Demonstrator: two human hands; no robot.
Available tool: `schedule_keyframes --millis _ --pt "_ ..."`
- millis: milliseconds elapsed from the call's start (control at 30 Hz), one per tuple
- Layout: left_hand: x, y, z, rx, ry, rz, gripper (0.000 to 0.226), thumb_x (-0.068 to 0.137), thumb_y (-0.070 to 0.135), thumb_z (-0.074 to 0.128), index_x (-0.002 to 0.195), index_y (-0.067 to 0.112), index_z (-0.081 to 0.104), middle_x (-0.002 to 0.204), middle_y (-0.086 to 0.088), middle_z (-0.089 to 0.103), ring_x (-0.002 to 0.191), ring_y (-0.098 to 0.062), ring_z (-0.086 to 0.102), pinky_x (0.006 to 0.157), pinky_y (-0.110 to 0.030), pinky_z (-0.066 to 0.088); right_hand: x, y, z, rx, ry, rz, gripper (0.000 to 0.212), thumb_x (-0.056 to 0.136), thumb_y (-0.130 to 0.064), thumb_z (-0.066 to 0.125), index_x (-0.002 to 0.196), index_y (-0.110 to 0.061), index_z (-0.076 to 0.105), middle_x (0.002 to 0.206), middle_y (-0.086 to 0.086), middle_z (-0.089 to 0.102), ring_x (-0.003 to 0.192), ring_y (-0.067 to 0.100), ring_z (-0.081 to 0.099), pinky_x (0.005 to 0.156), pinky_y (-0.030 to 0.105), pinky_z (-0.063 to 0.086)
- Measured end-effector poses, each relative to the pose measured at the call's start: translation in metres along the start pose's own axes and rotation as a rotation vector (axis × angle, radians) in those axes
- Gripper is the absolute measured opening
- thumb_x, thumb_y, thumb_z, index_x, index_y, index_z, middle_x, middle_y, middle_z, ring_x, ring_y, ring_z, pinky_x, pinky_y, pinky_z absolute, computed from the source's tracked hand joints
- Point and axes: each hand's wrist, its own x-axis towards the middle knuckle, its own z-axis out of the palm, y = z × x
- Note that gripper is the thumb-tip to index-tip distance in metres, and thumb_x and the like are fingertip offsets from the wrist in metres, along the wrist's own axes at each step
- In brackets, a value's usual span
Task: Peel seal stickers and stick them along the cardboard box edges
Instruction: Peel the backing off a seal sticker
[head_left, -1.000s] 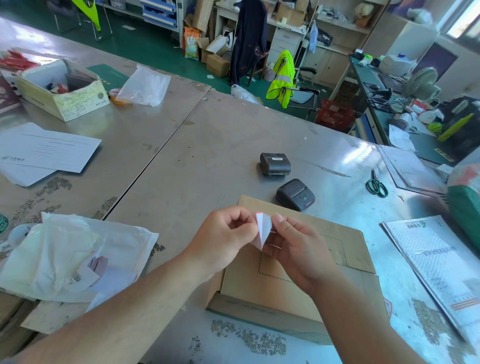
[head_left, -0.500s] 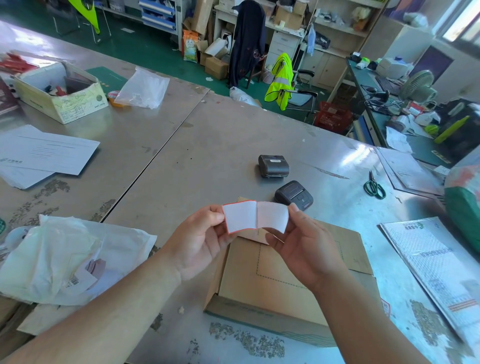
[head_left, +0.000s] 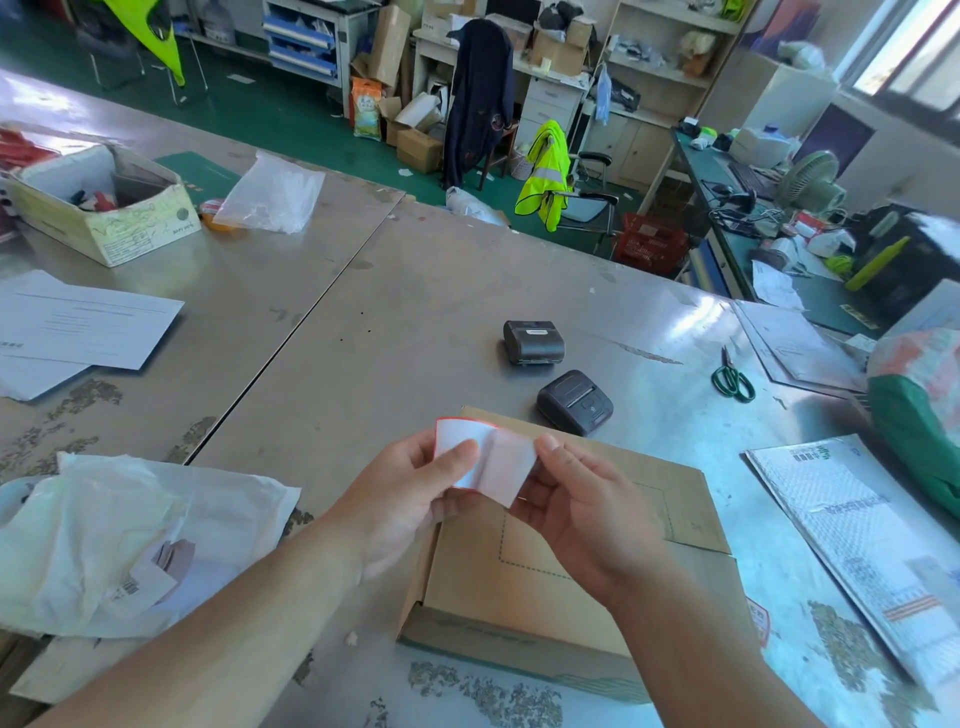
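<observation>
In the head view, just below the centre of the frame, the left hand (head_left: 410, 493) is pinching the left half of a seal sticker (head_left: 493, 462), with its thumb lying across the white face and its fingers curled behind. The right hand (head_left: 587, 514) is pinching the sticker's right edge between thumb and fingers. The sticker is a white sheet with a thin red border, creased down its middle, and it is hanging in the air above the far left corner of the cardboard box (head_left: 545, 587). The box is lying closed and flat on the metal table (head_left: 415, 312) in the lower centre, partly under both forearms. Two small black devices (head_left: 533, 341) are sitting just above the box. Green-handled scissors (head_left: 732, 379) are lying at right, and a crumpled white bag (head_left: 104, 540) is lying at lower left.
</observation>
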Motion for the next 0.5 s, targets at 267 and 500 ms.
schedule_keyframes --millis 267,500 --pt "-0.002 0.0 -0.001 -0.253 0.102 -0.028 0.027 0.097 0.003 0.045 0.116 -0.001 0.064 0.103 -0.017 0.071 0.083 -0.023 0.069 0.067 -0.031 0.06 -0.001 -0.005 -0.01 0.109 -0.058 0.015 0.03 0.088 -0.03 0.055 0.098 -0.007 0.072 0.104 0.017 0.074 0.09 0.027 0.068 0.078 0.036 0.052" --pt "-0.002 -0.002 -0.006 -0.304 0.137 -0.03 0.017 0.096 -0.005 0.037 0.102 0.001 0.052 0.12 -0.03 0.064 0.092 -0.037 0.065 0.072 -0.041 0.06 -0.002 -0.002 -0.015 0.198 -0.047 0.032 0.025 0.084 -0.028 0.058 0.092 -0.007 0.069 0.089 0.012 0.074 0.074 0.021 0.071 0.074 0.036 0.048"
